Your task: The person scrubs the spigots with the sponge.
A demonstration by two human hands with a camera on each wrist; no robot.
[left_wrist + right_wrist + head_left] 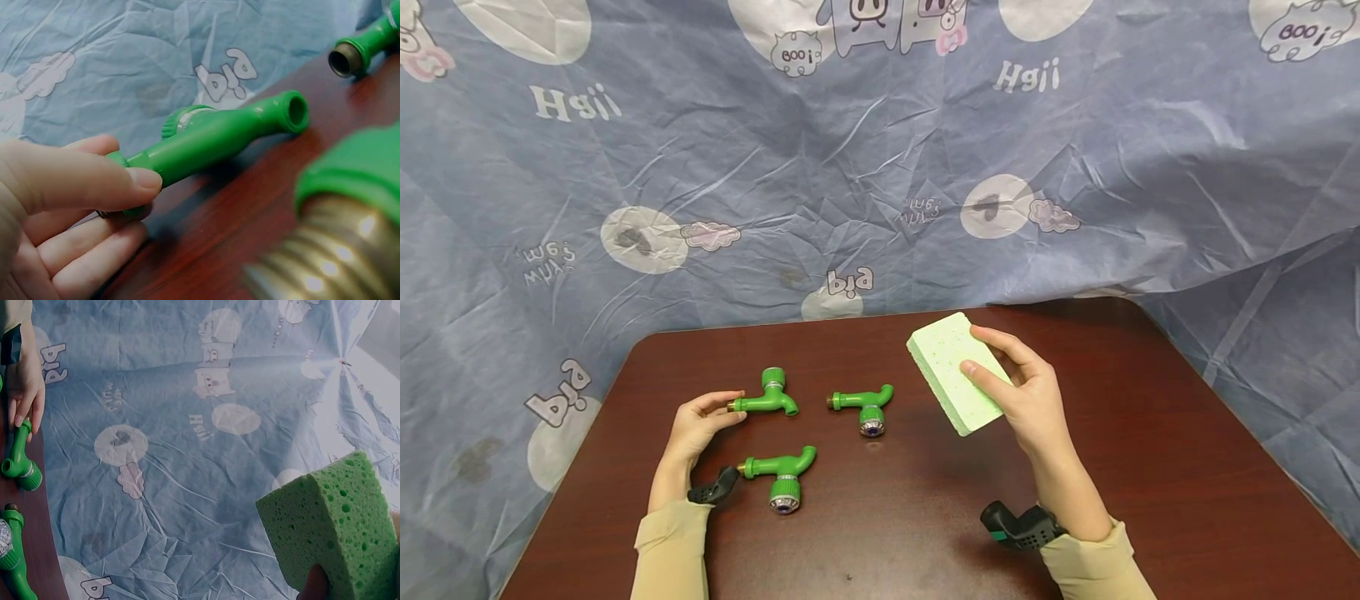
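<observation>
My left hand [698,429] pinches the threaded inlet end of a green faucet [767,402] between thumb and fingers, at the back left of the table. In the left wrist view the thumb lies across that faucet's [206,147] collar, and its spout points away from the hand. My right hand [1030,398] grips a light green sponge [955,375] by its right side, held up over the table. Pores cover the sponge [331,525] in the right wrist view. A second faucet [861,400] lies between the hands, and a third faucet [778,467] lies nearer, beside the left wrist.
All of this is on or over a dark red-brown wooden table [910,533]. Behind it hangs a wrinkled blue-grey cloth [865,175] with cartoon prints, reaching the table's back edge. Each wrist wears a black camera mount [1018,527].
</observation>
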